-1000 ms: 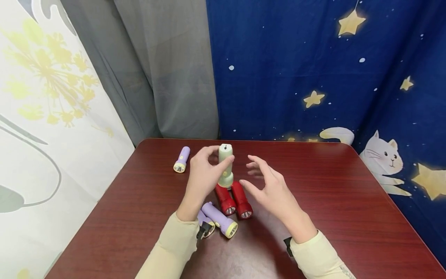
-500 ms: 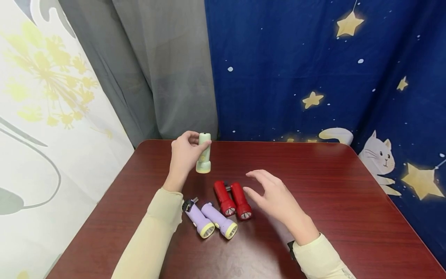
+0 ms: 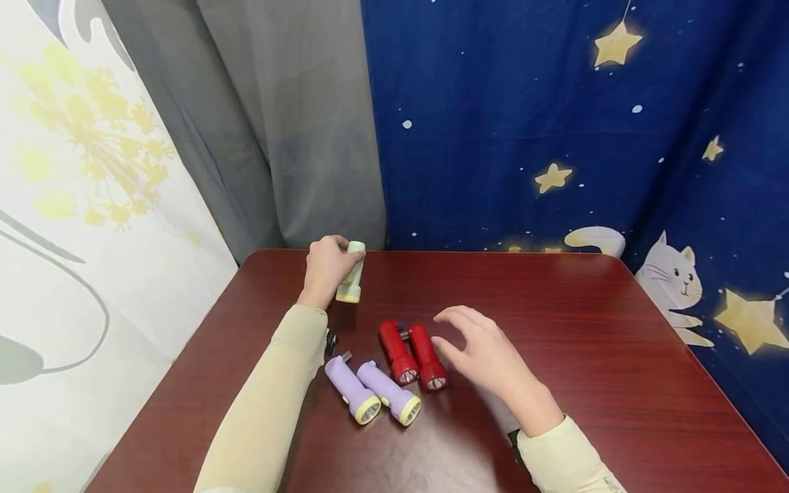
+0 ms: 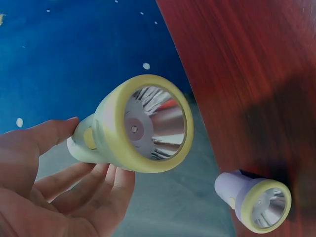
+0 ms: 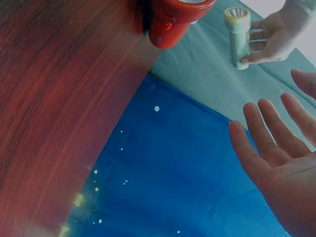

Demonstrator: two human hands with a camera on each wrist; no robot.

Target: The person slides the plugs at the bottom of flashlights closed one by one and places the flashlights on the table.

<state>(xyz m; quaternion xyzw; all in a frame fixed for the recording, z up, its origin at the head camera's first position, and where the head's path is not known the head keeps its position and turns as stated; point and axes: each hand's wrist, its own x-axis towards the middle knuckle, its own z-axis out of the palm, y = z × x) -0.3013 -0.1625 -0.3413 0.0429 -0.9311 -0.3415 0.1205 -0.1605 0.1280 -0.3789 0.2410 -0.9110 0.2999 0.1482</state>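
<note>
Near the back left of the table, my left hand [image 3: 327, 268] grips a pale green flashlight [image 3: 351, 274] between thumb and fingers, its yellow-rimmed lens end pointing down. The left wrist view shows that flashlight [image 4: 143, 126] close up, the thumb on one side and the fingers on the other. My right hand [image 3: 490, 352] hovers with parted, relaxed fingers, holding nothing, to the right of two red flashlights [image 3: 397, 352] [image 3: 427, 356]. Two purple flashlights with yellow rims [image 3: 353, 390] [image 3: 388, 394] lie beside each other, nearer the front.
One purple flashlight [image 4: 254, 201] rests on the tabletop in the left wrist view; the left hand or arm covers it in the head view. Behind the dark red table [image 3: 555, 308] hang a grey curtain [image 3: 314, 137] and a blue one [image 3: 493, 137].
My left hand has carried the green flashlight from above the red ones to the back left, lowering and tilting it lately. The right hand has shifted only slightly.
</note>
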